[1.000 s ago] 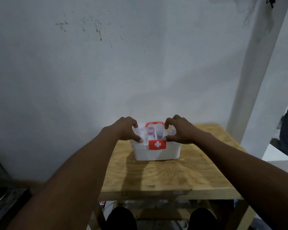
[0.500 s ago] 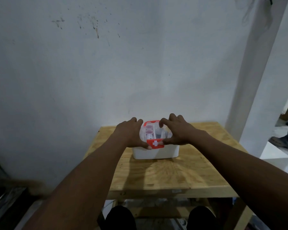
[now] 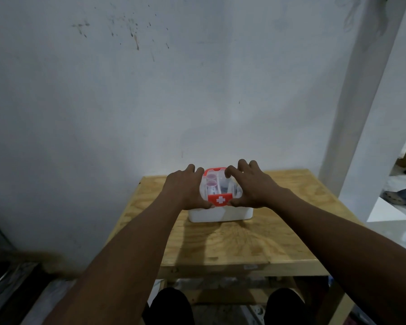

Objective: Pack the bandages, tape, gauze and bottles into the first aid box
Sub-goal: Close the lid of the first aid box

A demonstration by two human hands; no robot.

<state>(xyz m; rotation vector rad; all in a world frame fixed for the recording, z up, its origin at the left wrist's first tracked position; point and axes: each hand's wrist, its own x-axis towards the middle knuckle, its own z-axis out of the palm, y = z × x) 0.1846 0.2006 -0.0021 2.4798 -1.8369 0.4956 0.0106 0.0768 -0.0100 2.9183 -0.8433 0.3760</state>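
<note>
A white first aid box (image 3: 220, 213) stands at the middle back of the wooden table (image 3: 232, 245). Its clear lid (image 3: 220, 186) lies on top, with a red latch bearing a white cross (image 3: 220, 199) at the front and a red handle at the back. Through the lid I see two round pink-capped bottles (image 3: 212, 180); the other contents are blurred. My left hand (image 3: 185, 187) presses the lid's left side and my right hand (image 3: 251, 186) the right side, thumbs beside the latch.
A pale wall stands right behind the table. A white pillar (image 3: 361, 102) rises at the right. A person's foot (image 3: 401, 195) shows at the far right edge. Dark objects lie on the floor at the lower left. My knees are under the table's front edge.
The lid has come down onto the box. Both hands moved closer together over it, and my thumbs now sit beside the red latch. The view shifted slightly.
</note>
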